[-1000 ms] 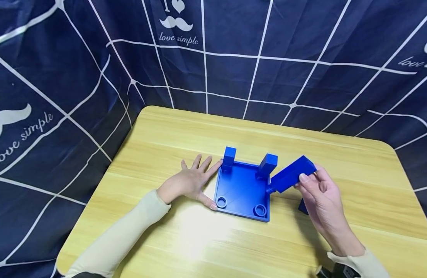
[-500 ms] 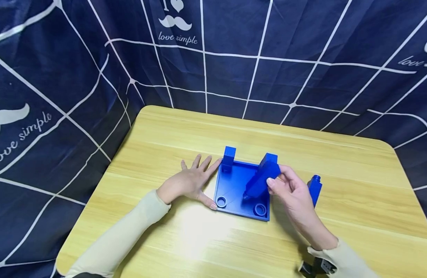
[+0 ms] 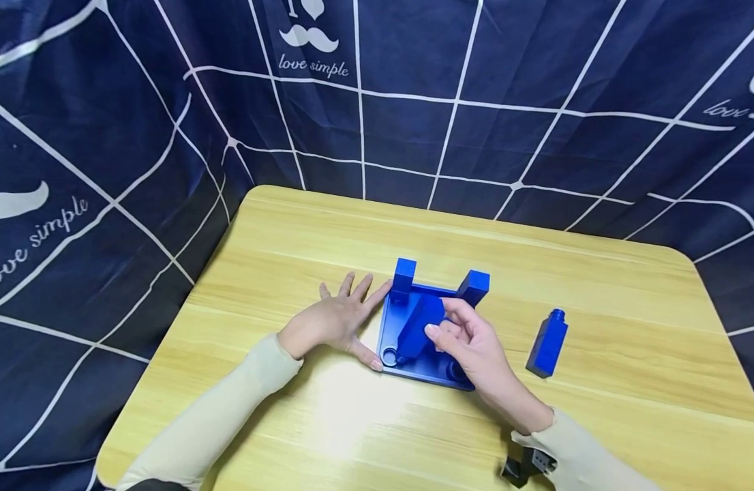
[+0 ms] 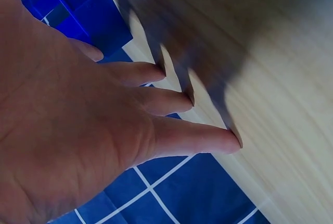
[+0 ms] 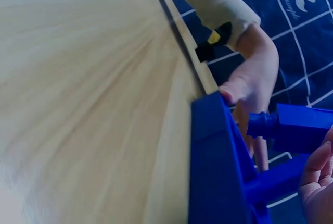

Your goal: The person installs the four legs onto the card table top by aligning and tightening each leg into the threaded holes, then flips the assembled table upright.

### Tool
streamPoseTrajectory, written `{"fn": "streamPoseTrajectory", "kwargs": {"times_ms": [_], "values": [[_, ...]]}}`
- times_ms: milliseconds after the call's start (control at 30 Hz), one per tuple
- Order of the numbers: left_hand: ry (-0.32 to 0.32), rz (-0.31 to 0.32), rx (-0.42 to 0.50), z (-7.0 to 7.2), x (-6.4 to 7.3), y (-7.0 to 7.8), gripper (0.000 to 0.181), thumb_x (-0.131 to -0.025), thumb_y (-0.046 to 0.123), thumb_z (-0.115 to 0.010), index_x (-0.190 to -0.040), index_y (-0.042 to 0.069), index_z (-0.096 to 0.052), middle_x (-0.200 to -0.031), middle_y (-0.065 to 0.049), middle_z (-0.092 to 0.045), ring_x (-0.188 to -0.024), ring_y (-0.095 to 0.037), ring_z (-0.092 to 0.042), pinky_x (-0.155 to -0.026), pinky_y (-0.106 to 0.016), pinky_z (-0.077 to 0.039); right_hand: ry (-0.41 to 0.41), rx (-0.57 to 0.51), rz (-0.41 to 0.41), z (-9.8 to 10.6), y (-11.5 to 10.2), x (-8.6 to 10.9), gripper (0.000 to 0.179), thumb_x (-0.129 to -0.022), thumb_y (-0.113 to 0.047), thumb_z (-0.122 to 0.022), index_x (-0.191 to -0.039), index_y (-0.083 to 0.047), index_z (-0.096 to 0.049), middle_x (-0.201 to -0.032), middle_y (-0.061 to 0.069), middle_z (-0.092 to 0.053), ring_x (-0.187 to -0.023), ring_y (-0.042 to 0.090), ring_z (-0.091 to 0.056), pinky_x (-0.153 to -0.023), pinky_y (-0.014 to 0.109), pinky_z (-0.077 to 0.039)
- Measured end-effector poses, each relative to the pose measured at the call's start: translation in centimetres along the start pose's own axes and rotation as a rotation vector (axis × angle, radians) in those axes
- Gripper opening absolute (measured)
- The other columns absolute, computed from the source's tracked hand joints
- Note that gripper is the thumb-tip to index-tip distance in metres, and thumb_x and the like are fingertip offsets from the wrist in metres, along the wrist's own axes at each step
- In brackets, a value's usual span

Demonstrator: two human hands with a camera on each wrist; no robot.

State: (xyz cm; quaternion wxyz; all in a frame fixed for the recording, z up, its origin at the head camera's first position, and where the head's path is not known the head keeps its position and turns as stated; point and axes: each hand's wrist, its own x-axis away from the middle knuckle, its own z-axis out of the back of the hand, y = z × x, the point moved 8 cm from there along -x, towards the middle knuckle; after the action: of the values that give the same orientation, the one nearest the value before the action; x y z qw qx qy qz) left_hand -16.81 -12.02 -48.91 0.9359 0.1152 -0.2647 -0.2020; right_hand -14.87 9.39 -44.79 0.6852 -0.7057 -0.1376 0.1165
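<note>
A square blue panel [image 3: 435,379] with a raised rim lies flat on the table. Two blue legs, one at the back left corner [image 3: 404,278] and one at the back right [image 3: 475,286], stand up from it. A round socket [image 3: 390,356] shows at its front left corner; the front right one is partly shadowed. My left hand [image 3: 337,324], fingers spread, touches the panel's left edge with thumb and forefinger. My right hand [image 3: 484,351] pinches a third blue leg [image 3: 421,324], tilted, its narrow ridged end [image 5: 263,125] close to the front left socket, apart from the panel in the right wrist view.
Another loose blue leg [image 3: 547,348] lies on the wooden table [image 3: 622,327], right of the panel, its ridged end pointing away. Dark blue cloth [image 3: 414,129] with white grid lines hangs behind the table and on the left.
My right hand has carried the leg leftward across the panel, from the right edge to the front left socket. The loose leg at right has come into full view. My left hand has stayed put.
</note>
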Motion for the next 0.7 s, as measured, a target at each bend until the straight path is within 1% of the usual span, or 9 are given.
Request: {"fn": "streamPoseTrajectory", "kwargs": {"times_ms": [133,367,533,700], "values": [[-0.001,-0.003,0.013,-0.1,0.0,0.1,0.153,-0.069,0.087,-0.083,-0.175,0.032,0.013,-0.181,-0.022,0.003,-0.162,-0.055,0.004,-0.109,-0.092,-0.012,-0.036,0.010,0.017,-0.8,0.7,-0.2,0.036,-0.102,0.007,-0.070,-0.136,0.005,-0.059,-0.091,0.003,-0.062,-0.076,0.012,-0.065,-0.072,0.025,-0.058],[0.000,0.013,0.007,-0.2,0.2,-0.2,0.155,-0.069,0.088,-0.082,-0.175,0.031,0.015,-0.181,-0.022,0.002,-0.161,-0.055,0.004,-0.110,-0.092,-0.012,-0.095,0.058,0.031,-2.0,0.9,-0.5,0.040,-0.102,0.004,-0.072,-0.139,0.009,-0.057,-0.088,0.003,-0.066,-0.078,0.016,-0.067,-0.073,0.022,-0.058],[0.010,0.001,0.012,0.0,0.2,-0.2,0.154,-0.069,0.087,-0.083,-0.175,0.031,0.014,-0.181,-0.022,0.001,-0.162,-0.055,0.003,-0.109,-0.093,-0.012,-0.094,0.104,0.057,-2.1,0.7,-0.6,0.040,-0.100,0.005,-0.073,-0.137,0.008,-0.059,-0.088,0.004,-0.067,-0.078,0.013,-0.067,-0.069,0.021,-0.055],[0.004,0.001,0.006,0.0,0.1,-0.1,0.154,-0.069,0.087,-0.082,-0.175,0.031,0.013,-0.181,-0.022,0.002,-0.162,-0.055,0.004,-0.110,-0.092,-0.012,-0.113,0.117,0.093,-2.4,0.5,-0.6,0.039,-0.099,0.006,-0.075,-0.136,0.007,-0.061,-0.088,0.004,-0.068,-0.075,0.011,-0.065,-0.066,0.020,-0.053]]}}
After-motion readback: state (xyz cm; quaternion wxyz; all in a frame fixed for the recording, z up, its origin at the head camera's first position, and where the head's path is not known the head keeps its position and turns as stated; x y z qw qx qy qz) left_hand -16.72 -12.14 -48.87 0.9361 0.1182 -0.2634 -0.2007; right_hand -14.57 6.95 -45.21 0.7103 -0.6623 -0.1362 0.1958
